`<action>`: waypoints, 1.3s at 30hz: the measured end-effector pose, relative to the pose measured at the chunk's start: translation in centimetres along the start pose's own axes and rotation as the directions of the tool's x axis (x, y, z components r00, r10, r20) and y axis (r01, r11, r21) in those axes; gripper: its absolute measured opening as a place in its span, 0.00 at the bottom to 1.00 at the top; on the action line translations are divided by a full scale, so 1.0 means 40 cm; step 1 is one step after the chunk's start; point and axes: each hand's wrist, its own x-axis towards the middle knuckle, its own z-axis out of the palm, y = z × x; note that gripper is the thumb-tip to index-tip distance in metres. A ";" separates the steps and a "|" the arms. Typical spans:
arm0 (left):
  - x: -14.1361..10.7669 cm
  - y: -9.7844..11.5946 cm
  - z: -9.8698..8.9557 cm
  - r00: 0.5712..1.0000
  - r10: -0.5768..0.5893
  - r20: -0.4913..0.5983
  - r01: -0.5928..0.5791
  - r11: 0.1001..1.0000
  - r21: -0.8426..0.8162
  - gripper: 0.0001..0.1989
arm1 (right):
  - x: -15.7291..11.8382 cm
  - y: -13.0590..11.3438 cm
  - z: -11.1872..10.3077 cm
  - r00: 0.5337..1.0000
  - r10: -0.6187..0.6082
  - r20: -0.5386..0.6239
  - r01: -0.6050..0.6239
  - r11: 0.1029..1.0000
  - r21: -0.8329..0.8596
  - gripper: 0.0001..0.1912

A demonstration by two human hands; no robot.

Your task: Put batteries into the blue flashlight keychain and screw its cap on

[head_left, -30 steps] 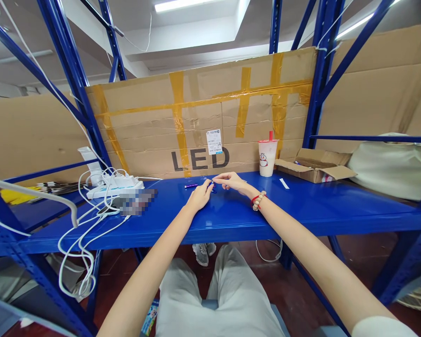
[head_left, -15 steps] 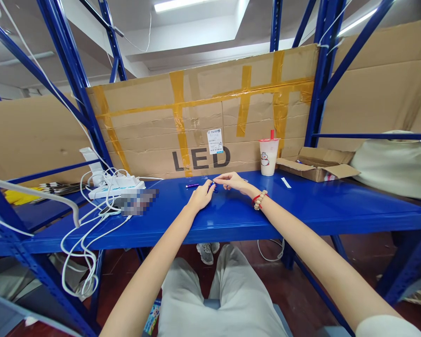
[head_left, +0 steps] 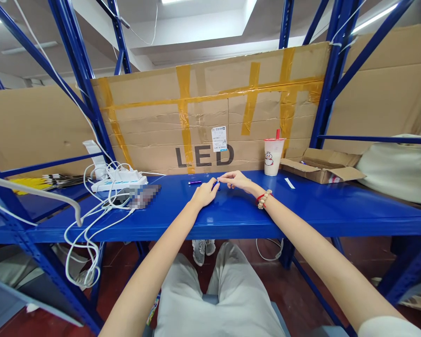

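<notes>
Blue metal table (head_left: 330, 201) stands before a taped cardboard panel (head_left: 154, 126) marked LED. Near its far edge, a small blue piece (head_left: 218, 181) is mostly hidden between 2 hands: the left hand (head_left: 205, 194) curls its fingers around it, the right hand (head_left: 235, 180) pinches its end, fingertips together. Just left lies a purple rod (head_left: 195, 182); farther right, a lidded cup (head_left: 272, 161), then an open carton (head_left: 321, 177); well left, a power strip (head_left: 140, 180).
</notes>
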 end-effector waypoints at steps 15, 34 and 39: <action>-0.001 -0.002 0.001 0.999 0.039 -0.011 -0.039 0.999 0.006 0.15 | -0.007 -0.009 0.006 1.000 0.015 0.000 -0.015 1.000 -0.028 0.23; 0.000 0.003 -0.003 1.000 0.010 -0.002 -0.010 1.000 -0.022 0.15 | 0.002 -0.001 0.008 1.000 0.023 -0.019 -0.024 0.999 -0.048 0.24; -0.001 0.005 -0.005 1.000 0.002 0.004 -0.002 1.000 -0.018 0.15 | 0.001 -0.002 0.008 0.999 0.028 -0.022 -0.029 0.998 -0.046 0.25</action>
